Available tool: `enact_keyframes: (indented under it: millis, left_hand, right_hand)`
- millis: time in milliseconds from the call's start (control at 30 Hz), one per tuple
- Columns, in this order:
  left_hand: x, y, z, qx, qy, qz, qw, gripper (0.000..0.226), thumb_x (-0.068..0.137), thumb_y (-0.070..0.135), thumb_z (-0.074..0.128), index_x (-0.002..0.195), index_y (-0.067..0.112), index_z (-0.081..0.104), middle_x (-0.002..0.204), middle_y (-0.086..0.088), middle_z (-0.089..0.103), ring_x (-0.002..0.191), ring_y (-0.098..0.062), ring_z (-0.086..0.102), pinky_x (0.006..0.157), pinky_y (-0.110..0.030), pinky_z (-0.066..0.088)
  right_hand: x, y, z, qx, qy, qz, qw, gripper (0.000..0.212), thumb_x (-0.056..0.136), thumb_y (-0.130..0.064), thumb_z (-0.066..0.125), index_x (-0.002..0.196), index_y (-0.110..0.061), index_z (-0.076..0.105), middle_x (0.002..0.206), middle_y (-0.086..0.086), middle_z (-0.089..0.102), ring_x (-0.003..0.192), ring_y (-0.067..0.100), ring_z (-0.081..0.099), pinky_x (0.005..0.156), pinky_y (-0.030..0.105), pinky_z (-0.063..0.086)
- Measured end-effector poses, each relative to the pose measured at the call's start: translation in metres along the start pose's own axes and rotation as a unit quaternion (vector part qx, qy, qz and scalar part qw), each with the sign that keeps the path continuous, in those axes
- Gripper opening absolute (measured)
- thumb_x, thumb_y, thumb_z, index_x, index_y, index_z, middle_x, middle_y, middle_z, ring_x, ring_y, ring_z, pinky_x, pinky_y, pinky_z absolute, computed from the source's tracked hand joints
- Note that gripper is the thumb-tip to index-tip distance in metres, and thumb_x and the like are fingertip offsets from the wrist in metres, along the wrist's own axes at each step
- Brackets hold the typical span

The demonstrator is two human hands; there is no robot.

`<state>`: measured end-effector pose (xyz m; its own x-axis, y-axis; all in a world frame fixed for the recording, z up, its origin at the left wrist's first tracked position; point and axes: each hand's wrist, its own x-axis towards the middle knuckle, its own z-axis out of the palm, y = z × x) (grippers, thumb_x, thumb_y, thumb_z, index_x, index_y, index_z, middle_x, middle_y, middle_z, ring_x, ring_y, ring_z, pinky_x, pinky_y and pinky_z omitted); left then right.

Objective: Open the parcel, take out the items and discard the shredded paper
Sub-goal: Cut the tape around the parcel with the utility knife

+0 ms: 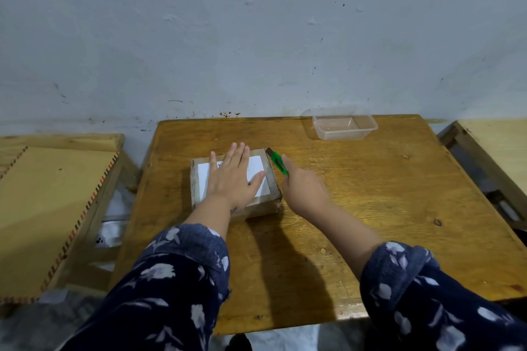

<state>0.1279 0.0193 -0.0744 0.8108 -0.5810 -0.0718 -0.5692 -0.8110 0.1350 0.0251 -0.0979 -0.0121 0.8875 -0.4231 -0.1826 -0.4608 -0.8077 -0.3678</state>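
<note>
A small brown cardboard parcel (272, 194) with a white label lies closed near the middle of the wooden table (370, 208). My left hand (232, 177) rests flat on its top, fingers spread, covering most of the label. My right hand (303, 188) grips a green utility knife (278, 162) at the parcel's right side. The blade tip sits at the parcel's far right corner. No contents or shredded paper show.
A clear plastic container (343, 124) stands empty at the table's far right, near the grey wall. A lower wooden table (51, 208) sits to the left, another wooden piece (496, 145) to the right.
</note>
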Motion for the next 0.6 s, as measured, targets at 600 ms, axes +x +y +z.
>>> enact_keyframes:
  millis: [600]
  left_hand:
    - [0.001,0.002,0.001,0.002,0.006,-0.010,1.000,0.075,0.094,0.062,0.012,0.153,0.017,-0.003,0.161,0.002,-0.007,0.147,-0.014,-0.012,0.117,-0.052,-0.009]
  right_hand:
    - [-0.008,-0.006,-0.008,-0.019,-0.034,0.003,0.999,0.058,0.095,-0.014,0.041,0.150,-0.024,0.023,0.117,0.014,0.064,0.096,0.029,0.063,0.068,0.033,0.052]
